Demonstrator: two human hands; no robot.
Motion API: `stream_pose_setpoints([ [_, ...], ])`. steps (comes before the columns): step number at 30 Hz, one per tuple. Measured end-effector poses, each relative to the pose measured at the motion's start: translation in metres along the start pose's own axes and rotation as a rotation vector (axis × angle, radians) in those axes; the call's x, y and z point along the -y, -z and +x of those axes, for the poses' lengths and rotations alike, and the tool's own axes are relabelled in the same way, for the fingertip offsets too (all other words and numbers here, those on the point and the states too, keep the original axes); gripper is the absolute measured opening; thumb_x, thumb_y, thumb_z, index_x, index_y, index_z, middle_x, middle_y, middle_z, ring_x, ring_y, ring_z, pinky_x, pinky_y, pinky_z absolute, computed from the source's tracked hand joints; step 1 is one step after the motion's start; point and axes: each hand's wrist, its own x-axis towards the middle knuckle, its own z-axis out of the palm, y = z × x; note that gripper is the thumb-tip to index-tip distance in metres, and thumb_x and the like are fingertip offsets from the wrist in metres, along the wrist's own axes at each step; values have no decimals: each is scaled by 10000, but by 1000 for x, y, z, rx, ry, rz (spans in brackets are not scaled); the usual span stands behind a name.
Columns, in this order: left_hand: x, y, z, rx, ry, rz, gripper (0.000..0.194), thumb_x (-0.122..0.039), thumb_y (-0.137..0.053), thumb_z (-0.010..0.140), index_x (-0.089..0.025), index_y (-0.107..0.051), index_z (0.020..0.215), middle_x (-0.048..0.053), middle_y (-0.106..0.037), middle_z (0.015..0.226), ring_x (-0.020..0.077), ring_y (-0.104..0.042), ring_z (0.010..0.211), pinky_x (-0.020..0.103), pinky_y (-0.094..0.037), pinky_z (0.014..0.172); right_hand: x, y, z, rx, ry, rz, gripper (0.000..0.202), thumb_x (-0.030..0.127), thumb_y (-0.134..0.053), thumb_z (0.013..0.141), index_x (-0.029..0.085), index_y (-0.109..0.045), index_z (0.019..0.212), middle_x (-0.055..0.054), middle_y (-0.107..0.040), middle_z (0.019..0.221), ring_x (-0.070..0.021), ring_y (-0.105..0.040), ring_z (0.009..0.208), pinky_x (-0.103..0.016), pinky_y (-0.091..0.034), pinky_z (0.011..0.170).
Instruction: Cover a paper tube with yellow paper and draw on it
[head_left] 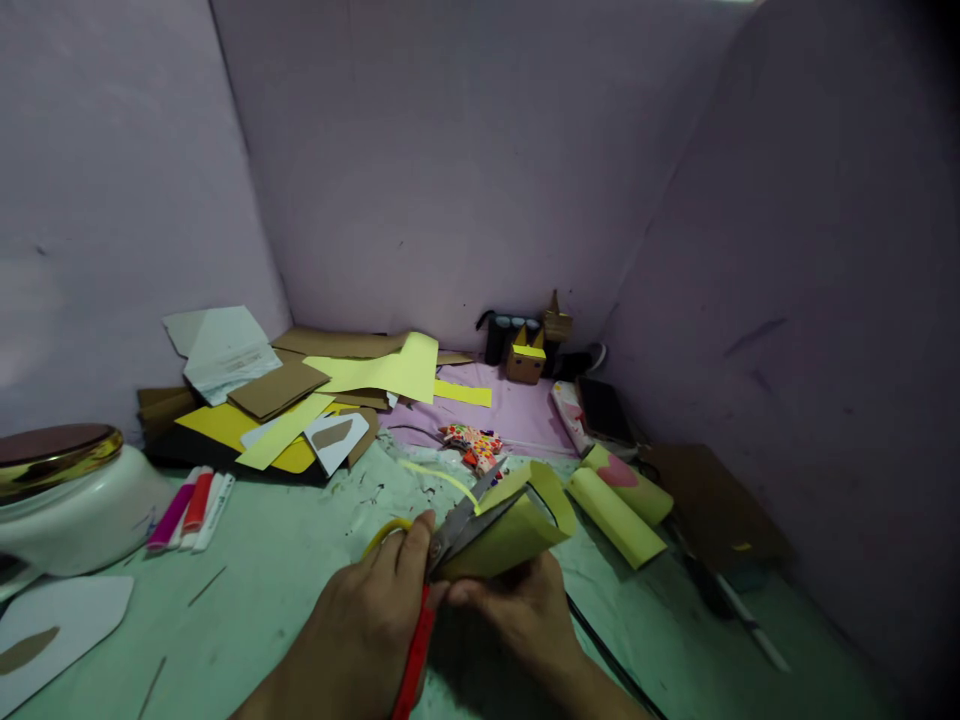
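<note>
My left hand (375, 610) is wrapped round the scissors (442, 545), which have one red handle and one yellow handle. The blades are spread, with one reaching into the end of a yellow-green paper tube (499, 545). My right hand (525, 605) holds that tube from below and the right, its fingers partly hidden behind the paper. A thin yellow paper strip (442, 475) curls away from the blades to the left. Two more yellow-green rolls lie just to the right, a plain one (616, 518) and one with a pink heart (626, 482).
Markers (193, 508) and a white pot (82, 515) stand or lie at left. Paper and cardboard sheets (375, 368) pile up behind. A small cardboard box figure (525, 362), a phone (606, 410) and a brown board (712, 500) are toward the right. A black cable (611, 660) runs beside my right hand.
</note>
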Motion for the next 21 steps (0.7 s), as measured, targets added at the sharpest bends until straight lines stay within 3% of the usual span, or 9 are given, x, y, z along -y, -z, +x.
stream_pose_setpoints([
  [3, 0, -1, -1, 5, 2, 8, 365, -110, -332, 889, -2, -396, 1231, 244, -702, 941, 288, -729, 795, 359, -623, 545, -3, 2, -1, -36, 6, -42, 320, 88, -848, 375, 153, -757, 675, -72, -751, 650, -218, -656, 579, -310, -556, 562],
  [8, 3, -3, -2, -9, 16, 32, 354, -174, -274, 952, -32, -385, 1257, 224, -705, 962, 275, -731, 793, 352, -623, 556, -6, -2, -2, 95, -4, 38, 263, 121, -842, 452, 155, -751, 697, -69, -750, 679, -217, -670, 605, -317, -568, 600],
  [12, 4, -2, -3, -39, 17, 48, 377, -253, -294, 983, -41, -378, 1283, 208, -708, 966, 266, -730, 788, 345, -623, 569, -5, -2, -2, 82, -1, 29, 276, 125, -848, 435, 149, -742, 688, -66, -740, 661, -217, -669, 603, -320, -571, 613],
  [21, 5, -7, -3, -101, -50, 70, 338, -176, -295, 977, -2, -413, 1241, 213, -711, 942, 239, -730, 734, 296, -606, 516, -2, -1, -4, 70, -78, -20, 247, 132, -839, 425, 139, -738, 651, -95, -742, 650, -231, -662, 577, -330, -560, 554],
])
